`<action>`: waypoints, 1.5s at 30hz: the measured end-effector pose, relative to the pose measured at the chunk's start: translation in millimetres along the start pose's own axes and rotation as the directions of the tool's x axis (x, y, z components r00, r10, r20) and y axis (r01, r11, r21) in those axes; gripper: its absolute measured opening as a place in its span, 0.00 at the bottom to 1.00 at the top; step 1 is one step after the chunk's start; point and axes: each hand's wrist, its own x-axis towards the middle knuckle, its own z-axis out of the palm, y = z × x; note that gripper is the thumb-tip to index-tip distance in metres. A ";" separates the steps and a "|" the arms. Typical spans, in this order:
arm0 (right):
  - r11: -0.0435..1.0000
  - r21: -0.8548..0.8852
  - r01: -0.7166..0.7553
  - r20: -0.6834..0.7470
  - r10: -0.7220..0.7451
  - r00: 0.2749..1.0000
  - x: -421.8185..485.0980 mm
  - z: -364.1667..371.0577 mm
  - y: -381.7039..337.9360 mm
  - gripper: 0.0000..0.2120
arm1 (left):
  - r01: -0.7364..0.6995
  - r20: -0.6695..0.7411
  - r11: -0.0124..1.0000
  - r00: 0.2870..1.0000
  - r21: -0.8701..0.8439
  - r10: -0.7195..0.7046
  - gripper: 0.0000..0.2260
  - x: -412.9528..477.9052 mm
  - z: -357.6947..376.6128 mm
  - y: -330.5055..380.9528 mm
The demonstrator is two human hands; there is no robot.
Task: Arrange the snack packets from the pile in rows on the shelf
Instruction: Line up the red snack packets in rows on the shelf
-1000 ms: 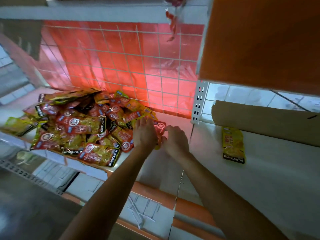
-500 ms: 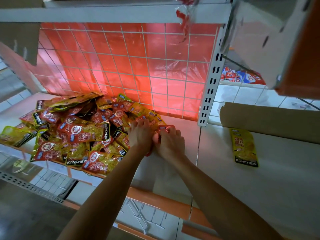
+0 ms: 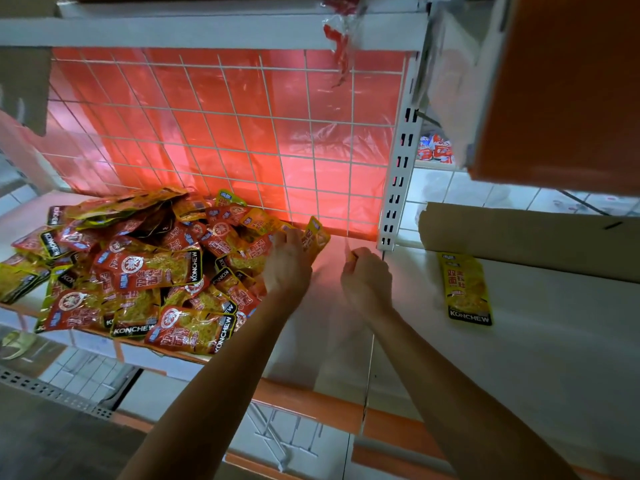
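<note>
A pile of red and yellow snack packets (image 3: 138,268) covers the left part of the white shelf (image 3: 540,358). My left hand (image 3: 287,265) is at the pile's right edge, fingers closed on a yellow packet (image 3: 316,235) that stands tilted up near the wire back. My right hand (image 3: 365,282) is a short way to the right, closed on a thin packet (image 3: 349,251) seen edge-on above the knuckles. A single yellow packet (image 3: 465,289) lies flat on the right shelf section.
A white wire grid (image 3: 242,133) with red plastic behind it forms the back. A slotted upright post (image 3: 398,174) divides the shelf sections. A brown cardboard roll (image 3: 526,237) lies behind the single packet. An orange panel (image 3: 571,91) hangs at upper right.
My hands were pressed together on a packet at the pile's edge; now they are apart. The right hand has moved right with a packet, and the left holds up a yellow one.
</note>
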 end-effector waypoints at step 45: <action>0.720 0.547 -0.428 -0.180 0.601 0.779 -8.7 -155.7 181.5 0.17 | 0.356 0.435 0.812 0.889 -0.463 -0.142 0.09 -74.8 96.3 161.9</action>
